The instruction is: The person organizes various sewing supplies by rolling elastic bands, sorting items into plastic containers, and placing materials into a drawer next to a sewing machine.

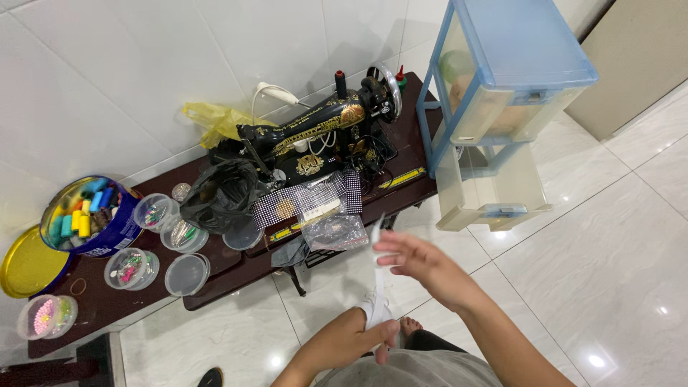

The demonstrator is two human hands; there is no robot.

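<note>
White cloth strip (378, 287) stretches between left hand (358, 337) and right hand (416, 259).

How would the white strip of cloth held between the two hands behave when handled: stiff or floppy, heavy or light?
The white strip probably handles as floppy: it hangs in a soft line between the left hand and the right hand and bunches at the lower grip. It looks light, since a loose hold seems enough. It is unlikely to be fragile or to roll.

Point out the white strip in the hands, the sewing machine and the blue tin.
white strip (378, 309), head view, lower end by left hand
sewing machine (319, 129), head view, black arm
blue tin (118, 231), head view, outer wall
</note>
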